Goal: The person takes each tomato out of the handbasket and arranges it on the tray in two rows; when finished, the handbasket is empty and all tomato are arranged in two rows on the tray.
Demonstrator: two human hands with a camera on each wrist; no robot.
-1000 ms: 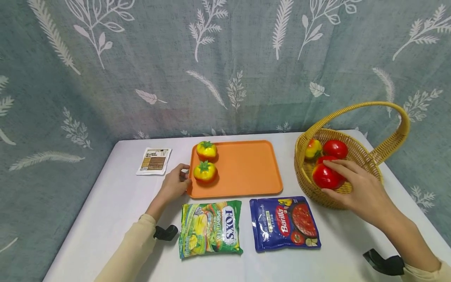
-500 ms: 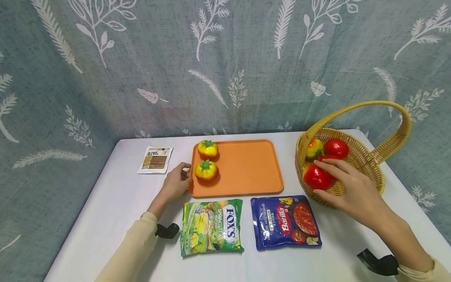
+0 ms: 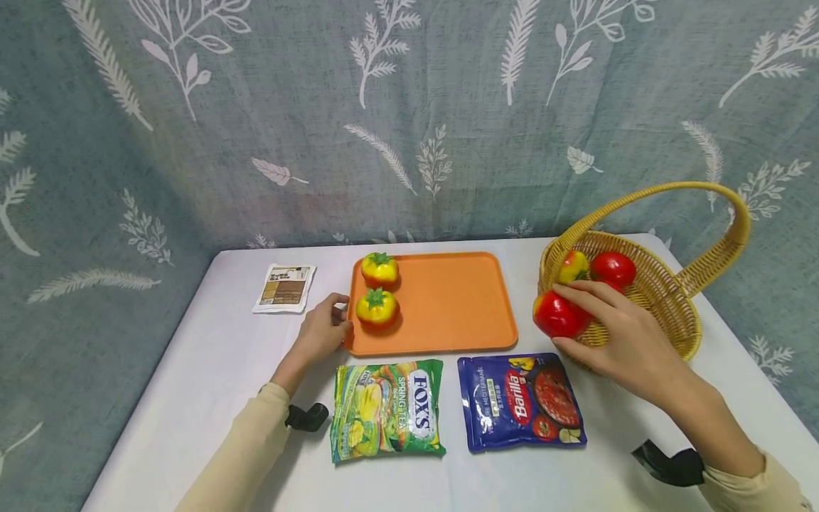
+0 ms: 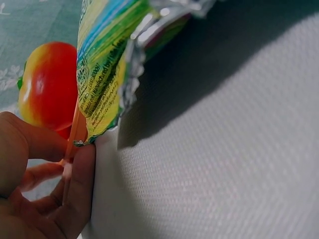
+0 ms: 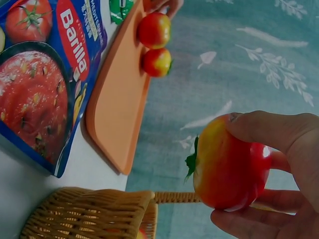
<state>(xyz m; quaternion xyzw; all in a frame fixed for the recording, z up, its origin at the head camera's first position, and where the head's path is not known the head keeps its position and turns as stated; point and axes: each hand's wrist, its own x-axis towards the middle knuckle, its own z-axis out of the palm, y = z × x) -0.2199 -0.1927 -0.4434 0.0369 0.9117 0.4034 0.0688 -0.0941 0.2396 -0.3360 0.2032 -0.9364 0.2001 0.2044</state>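
In the head view, my right hand [image 3: 630, 338] holds a red-and-yellow tomato [image 3: 555, 315] between thumb and fingers, over the near-left rim of the wicker basket [image 3: 686, 331]. The right wrist view shows this tomato [image 5: 227, 167] with its green leafy top turned away from the palm. An orange tray [image 3: 454, 306] lies mid-table, bearing two tomatoes [image 3: 377, 311] along its left side. My left hand [image 3: 318, 333] pinches the tray's left edge; in the left wrist view the thumb and fingers [image 4: 82, 174] are on opposite sides of the rim.
More red tomatoes [image 3: 613, 269] and a yellow-red one [image 3: 573, 267] lie in the basket, whose tall handle [image 3: 665, 187] arches above. A green Fox's candy bag [image 3: 387, 410] and a blue Barilla pouch [image 3: 521, 402] lie before the tray. A small white-brown packet [image 3: 285, 289] sits at back left.
My right hand has carried the tomato leftward from inside the basket to its left rim. My left hand has stayed at the tray's edge. The whole view has shifted slightly.
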